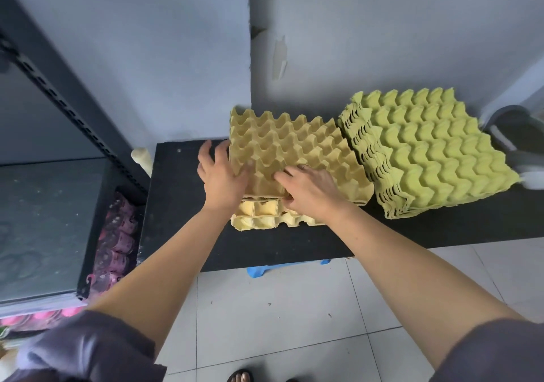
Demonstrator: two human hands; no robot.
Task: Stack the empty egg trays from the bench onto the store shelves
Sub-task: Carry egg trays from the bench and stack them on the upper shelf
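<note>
Cups up, the top tan tray [294, 151] tops its stack on the black bench [182, 205], rows running along it; our left hand [220, 175] grasps its left edge, our right hand [312, 190] its near edge.

A tan moulded-pulp egg tray [294, 151] lies empty, cups up, on the left half of the long black bench [182, 205]. Its near edge, gripped by the left hand [220, 175] and right hand [309, 190], sits askew over paler yellow pulp trays [256, 219]. A tall stack of lime-green pulp egg trays [435, 151] stands just beside it, toward the bench's right end.
</note>
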